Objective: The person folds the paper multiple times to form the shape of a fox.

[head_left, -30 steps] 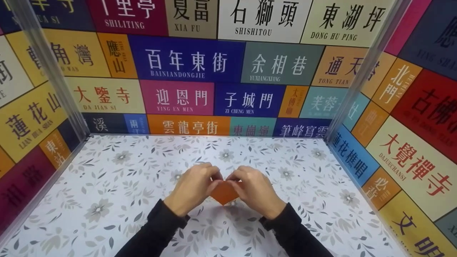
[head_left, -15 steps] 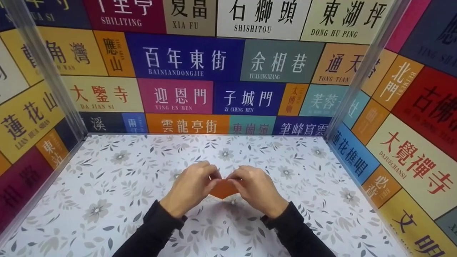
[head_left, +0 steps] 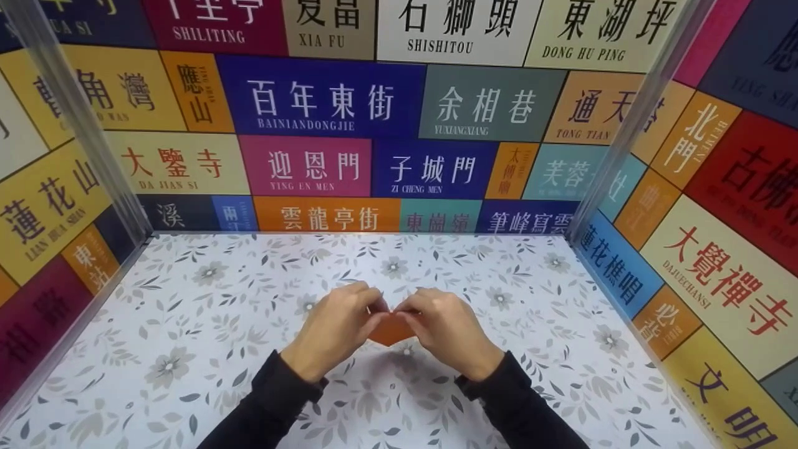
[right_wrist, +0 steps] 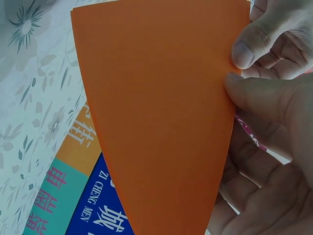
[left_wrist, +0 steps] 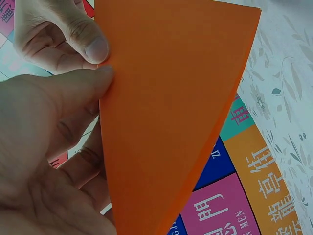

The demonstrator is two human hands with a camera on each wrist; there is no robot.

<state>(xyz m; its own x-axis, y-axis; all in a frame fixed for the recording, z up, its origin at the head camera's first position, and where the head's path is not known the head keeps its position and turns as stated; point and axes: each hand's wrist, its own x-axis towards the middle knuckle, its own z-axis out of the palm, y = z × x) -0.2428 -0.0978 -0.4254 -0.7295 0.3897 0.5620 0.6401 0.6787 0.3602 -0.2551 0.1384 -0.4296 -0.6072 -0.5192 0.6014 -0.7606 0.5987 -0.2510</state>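
A folded sheet of orange paper (head_left: 389, 333) is held up between both hands over the floral-patterned table. In the head view its lower part comes to a point. My left hand (head_left: 340, 324) pinches the paper's upper edge with the thumb on the near face. Close beside it, my right hand (head_left: 446, 327) pinches the same edge, the two thumbs nearly meeting. Both wrist views show the paper's broad flat face (left_wrist: 171, 98), and doubled layers show along its slanting edge in the left wrist view. The fingers behind the sheet are partly hidden.
The white table (head_left: 249, 386) has grey flowers and leaves printed on it. A back wall (head_left: 324, 100) of coloured name panels stands behind it, with similar side walls. Clear plastic strips (head_left: 623, 143) run up the corners.
Both hands keep their pinch on the paper. Its lower point has tilted up, so less of the orange face shows in the head view. The head view has shifted slightly.
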